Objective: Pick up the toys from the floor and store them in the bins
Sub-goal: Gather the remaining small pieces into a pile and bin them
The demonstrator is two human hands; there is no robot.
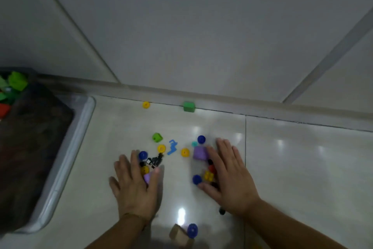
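Head view is showing the left hand (pixel 135 180) and right hand (pixel 230 176) lying flat, fingers spread, gripping nothing, hemming in scattered toys (pixel 185 152) on the floor (pixel 302 168), while a few blocks (pixel 17 80) are already sitting in the bin (pixel 66 160) at left.

1. The bin (pixel 68 154) runs off the left edge. Its dark inside is just a smear, and the green toys (pixel 17 81) in it are half cropped too.
2. My left hand (pixel 135 186) covers most of a purple block (pixel 147 177).
3. My right hand (pixel 230 176) hides part of a red piece (pixel 211 168).
4. The black tangle (pixel 156 161) is way too small and blurry to name.
5. The wooden block (pixel 178 235) gets clipped by the bottom edge.
6. The fingertips on both hands are motion-blurred.
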